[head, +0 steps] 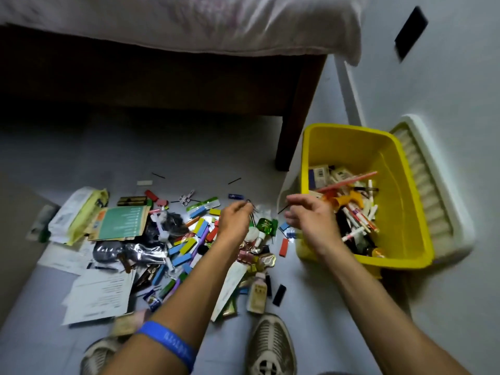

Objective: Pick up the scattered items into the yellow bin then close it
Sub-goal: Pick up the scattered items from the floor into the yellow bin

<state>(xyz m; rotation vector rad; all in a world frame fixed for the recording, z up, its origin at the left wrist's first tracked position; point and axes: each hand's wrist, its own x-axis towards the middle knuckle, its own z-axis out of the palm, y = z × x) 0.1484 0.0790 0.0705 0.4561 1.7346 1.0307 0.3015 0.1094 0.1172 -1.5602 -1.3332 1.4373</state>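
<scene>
Beside the yellow bin (pixel 319 147), the right hand (pixel 311 220) is pinching a thin black pin (pixel 282 210); the left hand (pixel 234 220) is pinching another small item. Risk: such slim items slipping free short of the rim.

Bare forearms; blue wristband (pixel 173 345) with pale lettering; grey mesh shoes (pixel 270 347)

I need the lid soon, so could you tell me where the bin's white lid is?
In the head view, the white lid stands propped against the wall at right, just behind the open yellow bin.
</scene>
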